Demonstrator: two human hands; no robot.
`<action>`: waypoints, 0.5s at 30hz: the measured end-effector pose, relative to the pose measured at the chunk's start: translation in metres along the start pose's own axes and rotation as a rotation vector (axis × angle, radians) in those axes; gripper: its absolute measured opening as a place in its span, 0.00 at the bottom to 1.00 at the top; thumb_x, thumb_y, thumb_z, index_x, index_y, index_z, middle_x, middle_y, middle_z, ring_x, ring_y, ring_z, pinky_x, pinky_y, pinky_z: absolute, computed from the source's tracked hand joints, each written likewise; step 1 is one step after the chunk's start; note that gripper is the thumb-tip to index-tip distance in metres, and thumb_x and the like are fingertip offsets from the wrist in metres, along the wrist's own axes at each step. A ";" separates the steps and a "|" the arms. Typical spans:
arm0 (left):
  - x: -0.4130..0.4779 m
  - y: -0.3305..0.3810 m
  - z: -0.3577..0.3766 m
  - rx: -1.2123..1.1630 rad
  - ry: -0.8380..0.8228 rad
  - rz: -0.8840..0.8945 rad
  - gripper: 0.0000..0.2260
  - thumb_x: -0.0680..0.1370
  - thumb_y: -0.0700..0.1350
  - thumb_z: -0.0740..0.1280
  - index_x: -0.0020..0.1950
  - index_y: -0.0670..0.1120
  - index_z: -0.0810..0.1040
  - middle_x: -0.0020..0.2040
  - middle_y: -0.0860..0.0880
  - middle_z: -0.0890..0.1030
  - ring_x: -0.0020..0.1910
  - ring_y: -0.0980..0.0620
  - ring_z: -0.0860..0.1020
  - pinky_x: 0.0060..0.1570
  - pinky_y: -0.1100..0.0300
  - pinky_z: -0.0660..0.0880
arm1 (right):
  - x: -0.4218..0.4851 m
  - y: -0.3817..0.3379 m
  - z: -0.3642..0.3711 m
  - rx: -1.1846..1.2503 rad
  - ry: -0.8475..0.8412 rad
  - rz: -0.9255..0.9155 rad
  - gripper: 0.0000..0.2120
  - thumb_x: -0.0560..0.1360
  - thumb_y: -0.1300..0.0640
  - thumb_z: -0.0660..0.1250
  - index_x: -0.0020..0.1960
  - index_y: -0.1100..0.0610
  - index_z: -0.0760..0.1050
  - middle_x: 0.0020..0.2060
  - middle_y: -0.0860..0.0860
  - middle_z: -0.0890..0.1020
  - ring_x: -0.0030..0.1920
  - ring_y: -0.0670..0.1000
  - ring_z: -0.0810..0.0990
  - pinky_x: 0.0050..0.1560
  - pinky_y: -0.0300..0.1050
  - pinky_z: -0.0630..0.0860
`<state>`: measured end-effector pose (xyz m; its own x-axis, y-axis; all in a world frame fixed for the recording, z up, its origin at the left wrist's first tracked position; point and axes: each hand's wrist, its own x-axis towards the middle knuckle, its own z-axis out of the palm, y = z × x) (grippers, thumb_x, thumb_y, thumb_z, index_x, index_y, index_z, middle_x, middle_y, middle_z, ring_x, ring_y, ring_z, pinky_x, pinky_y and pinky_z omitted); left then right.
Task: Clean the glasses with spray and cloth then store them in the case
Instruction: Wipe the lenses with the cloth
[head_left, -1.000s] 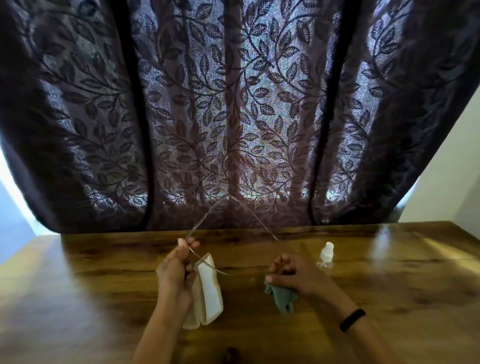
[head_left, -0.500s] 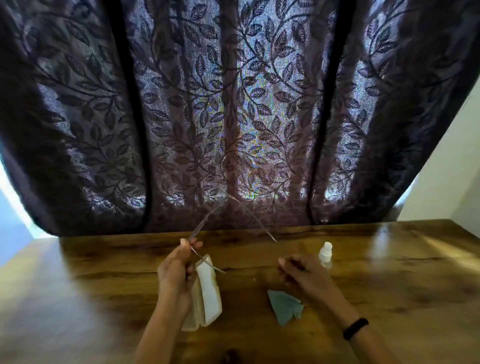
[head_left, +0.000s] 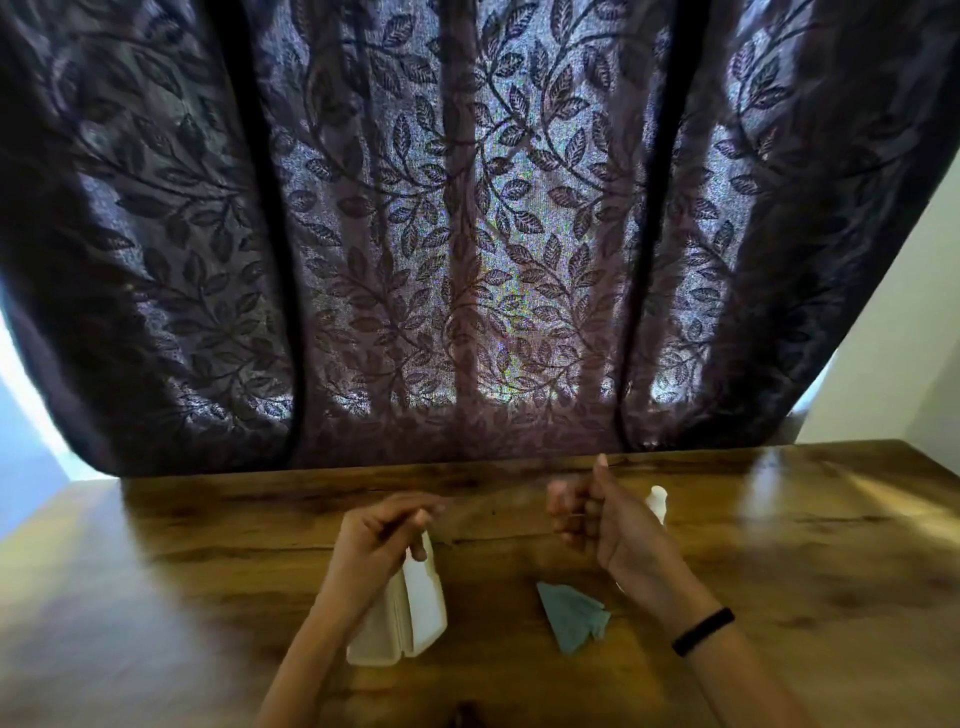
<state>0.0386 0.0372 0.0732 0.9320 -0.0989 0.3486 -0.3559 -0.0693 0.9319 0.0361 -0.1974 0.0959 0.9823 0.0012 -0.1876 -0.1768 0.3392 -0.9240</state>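
**Both hands raised over the wooden surface, glasses a faint blur between them**

While both hands hover above the glossy brown wooden surface (head_left: 208, 597), the thin wire-framed glasses (head_left: 493, 501) show only as a faint, motion-blurred streak stretched between them. The left hand (head_left: 376, 540) has its fingers curled in and pinched together near its end of that streak; whether they actually clamp the frame I cannot tell. The right hand (head_left: 605, 525) is curled into a loose fist with the thumb pointing up, a thin line crossing its fingers, and its grip on the frame is equally unclear. A black band (head_left: 702, 631) circles the right wrist.

The cream-white hinged glasses case (head_left: 410, 618) lies open on the surface, directly under the left hand and partly hidden by the wrist. The crumpled teal cleaning cloth (head_left: 574, 616) lies flat on the surface between the two forearms, near the right wrist and free of both hands. The small white spray bottle (head_left: 657, 501) stands upright just behind the right hand, partly covered by it. A dark purple leaf-patterned curtain (head_left: 467, 234) hangs behind the far edge of the surface.
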 end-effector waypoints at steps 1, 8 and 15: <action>0.000 0.000 -0.001 0.065 -0.047 0.028 0.15 0.74 0.29 0.63 0.44 0.48 0.81 0.40 0.53 0.85 0.29 0.60 0.78 0.27 0.71 0.72 | 0.000 0.001 -0.001 -0.003 0.000 0.006 0.24 0.78 0.44 0.51 0.41 0.61 0.77 0.30 0.54 0.81 0.28 0.48 0.78 0.26 0.37 0.75; -0.001 -0.012 0.001 0.203 -0.108 -0.010 0.14 0.72 0.32 0.67 0.43 0.52 0.82 0.60 0.56 0.75 0.49 0.56 0.81 0.36 0.63 0.79 | -0.002 0.013 -0.010 -0.093 0.025 -0.070 0.10 0.77 0.56 0.61 0.45 0.59 0.79 0.35 0.52 0.79 0.34 0.49 0.78 0.29 0.38 0.75; -0.007 -0.017 0.010 0.148 -0.028 -0.108 0.20 0.72 0.35 0.69 0.58 0.56 0.75 0.41 0.60 0.84 0.47 0.61 0.81 0.39 0.67 0.78 | -0.005 0.020 -0.009 -0.331 0.164 -0.160 0.10 0.77 0.56 0.61 0.52 0.58 0.79 0.54 0.64 0.78 0.54 0.52 0.79 0.38 0.41 0.78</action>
<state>0.0379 0.0286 0.0540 0.9639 -0.1104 0.2422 -0.2617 -0.2263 0.9382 0.0270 -0.1996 0.0756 0.9808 -0.1860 -0.0581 -0.0588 0.0019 -0.9983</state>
